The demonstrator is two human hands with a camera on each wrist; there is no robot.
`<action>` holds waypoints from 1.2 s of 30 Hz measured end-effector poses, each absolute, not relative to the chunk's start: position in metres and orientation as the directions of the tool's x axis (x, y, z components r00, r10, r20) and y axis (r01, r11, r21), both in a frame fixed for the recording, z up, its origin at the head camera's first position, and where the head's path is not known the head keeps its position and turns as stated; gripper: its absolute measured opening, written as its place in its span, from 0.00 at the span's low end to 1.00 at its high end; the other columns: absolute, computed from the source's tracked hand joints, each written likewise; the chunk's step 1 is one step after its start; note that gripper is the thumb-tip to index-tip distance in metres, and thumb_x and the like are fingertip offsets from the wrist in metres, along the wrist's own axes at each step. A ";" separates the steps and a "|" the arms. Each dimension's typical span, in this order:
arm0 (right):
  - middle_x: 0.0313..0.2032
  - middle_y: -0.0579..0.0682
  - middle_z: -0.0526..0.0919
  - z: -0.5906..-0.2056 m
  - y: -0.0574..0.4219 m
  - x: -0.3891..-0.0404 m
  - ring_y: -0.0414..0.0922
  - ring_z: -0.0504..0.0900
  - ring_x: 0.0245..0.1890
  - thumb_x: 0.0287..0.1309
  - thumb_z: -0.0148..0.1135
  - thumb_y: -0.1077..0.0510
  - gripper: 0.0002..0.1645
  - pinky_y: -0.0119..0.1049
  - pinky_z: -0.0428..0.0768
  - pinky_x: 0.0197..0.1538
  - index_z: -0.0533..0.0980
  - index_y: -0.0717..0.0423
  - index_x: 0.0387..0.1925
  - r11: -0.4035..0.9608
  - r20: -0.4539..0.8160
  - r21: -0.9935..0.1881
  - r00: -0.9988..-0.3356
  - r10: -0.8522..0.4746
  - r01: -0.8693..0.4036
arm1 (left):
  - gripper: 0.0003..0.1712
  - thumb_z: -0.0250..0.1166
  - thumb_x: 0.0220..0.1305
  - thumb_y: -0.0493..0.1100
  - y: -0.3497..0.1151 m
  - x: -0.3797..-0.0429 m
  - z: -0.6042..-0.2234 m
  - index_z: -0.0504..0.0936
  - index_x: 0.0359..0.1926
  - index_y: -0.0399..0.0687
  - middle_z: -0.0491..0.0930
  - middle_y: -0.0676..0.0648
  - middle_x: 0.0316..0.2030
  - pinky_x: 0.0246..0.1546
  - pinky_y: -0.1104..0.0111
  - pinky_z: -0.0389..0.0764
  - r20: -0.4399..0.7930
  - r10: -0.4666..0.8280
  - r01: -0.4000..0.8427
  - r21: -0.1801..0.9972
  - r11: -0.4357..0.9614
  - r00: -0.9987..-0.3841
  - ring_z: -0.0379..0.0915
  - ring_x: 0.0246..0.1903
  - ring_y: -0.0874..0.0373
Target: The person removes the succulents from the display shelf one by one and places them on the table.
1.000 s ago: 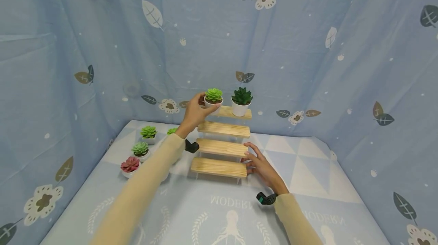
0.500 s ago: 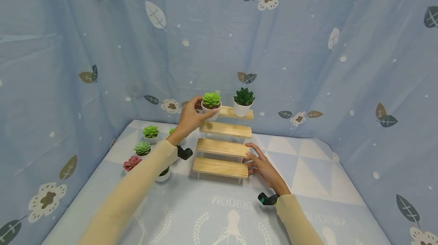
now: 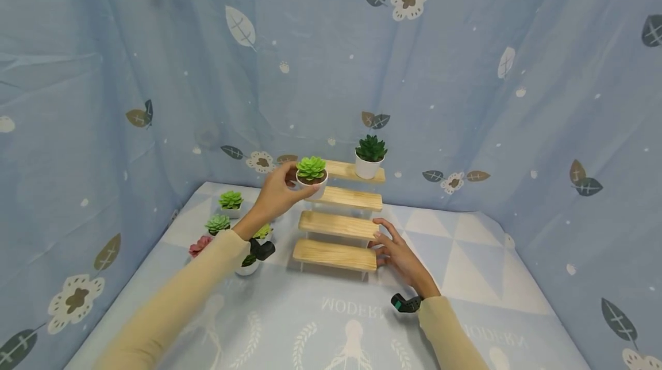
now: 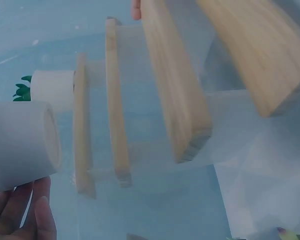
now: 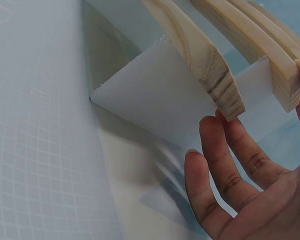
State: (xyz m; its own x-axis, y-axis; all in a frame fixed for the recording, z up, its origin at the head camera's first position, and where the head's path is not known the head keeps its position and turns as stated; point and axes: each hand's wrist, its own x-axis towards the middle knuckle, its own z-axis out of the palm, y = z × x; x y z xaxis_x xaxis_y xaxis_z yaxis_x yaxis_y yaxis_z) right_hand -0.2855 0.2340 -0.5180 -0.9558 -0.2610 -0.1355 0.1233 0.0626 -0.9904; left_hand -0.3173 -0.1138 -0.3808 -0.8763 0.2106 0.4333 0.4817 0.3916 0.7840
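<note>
My left hand (image 3: 278, 193) grips a white-potted bright green succulent (image 3: 311, 171), thumb across the front of the pot and fingers behind. The pot is upright, overlapping the left end of the top board in the head view; its white side fills the left of the left wrist view. A wooden four-step display stand (image 3: 338, 224) with clear supports stands on the table. A dark green succulent in a white pot (image 3: 368, 167) sits on its top board, at the right. My right hand (image 3: 400, 258) holds the stand's right side, thumb and index finger at a board end (image 5: 288, 90).
Left of the stand are more potted succulents: a green one (image 3: 230, 200), a pale green one (image 3: 217, 223), a red one (image 3: 199, 245) and others partly behind the left arm. A patterned blue curtain (image 3: 465, 100) surrounds the cloth-covered table (image 3: 289, 312).
My left hand has carried the bright green succulent left and down, away from the dark green one on the top board. The right hand stays at the stand's right side.
</note>
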 end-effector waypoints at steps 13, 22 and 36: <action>0.51 0.63 0.79 -0.515 0.233 -0.285 0.53 0.84 0.42 0.73 0.59 0.37 0.31 0.49 0.84 0.41 0.62 0.28 0.73 0.063 -0.137 -0.990 -0.958 -0.252 0.125 | 0.41 0.78 0.60 0.56 -0.126 -0.293 -0.390 0.74 0.67 0.41 0.82 0.46 0.48 0.50 0.56 0.80 0.438 0.245 0.502 0.756 0.421 -0.865 0.79 0.46 0.53; 0.51 0.63 0.78 -0.515 0.236 -0.290 0.53 0.83 0.40 0.72 0.59 0.36 0.32 0.52 0.84 0.40 0.63 0.27 0.73 0.048 -0.120 -0.993 -0.956 -0.267 0.111 | 0.49 0.77 0.59 0.61 -0.136 -0.281 -0.393 0.70 0.72 0.40 0.80 0.42 0.53 0.50 0.52 0.81 0.380 0.239 0.449 0.759 0.472 -0.894 0.79 0.49 0.46; 0.51 0.64 0.78 -0.523 0.235 -0.287 0.53 0.82 0.40 0.73 0.58 0.36 0.32 0.51 0.84 0.39 0.62 0.28 0.73 0.052 -0.123 -0.992 -0.957 -0.263 0.113 | 0.43 0.78 0.58 0.57 -0.153 -0.259 -0.411 0.74 0.68 0.43 0.82 0.45 0.51 0.49 0.51 0.82 0.367 0.252 0.444 0.781 0.439 -0.896 0.81 0.47 0.51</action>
State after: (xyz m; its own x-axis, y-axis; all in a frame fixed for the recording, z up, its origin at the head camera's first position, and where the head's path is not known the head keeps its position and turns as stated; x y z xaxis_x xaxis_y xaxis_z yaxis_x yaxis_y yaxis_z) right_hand -0.2870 0.2353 -0.5225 -0.9568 -0.2635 -0.1226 0.1128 0.0523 -0.9922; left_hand -0.2588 -0.1526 -0.4110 -0.8955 0.2521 0.3667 0.4435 0.4393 0.7812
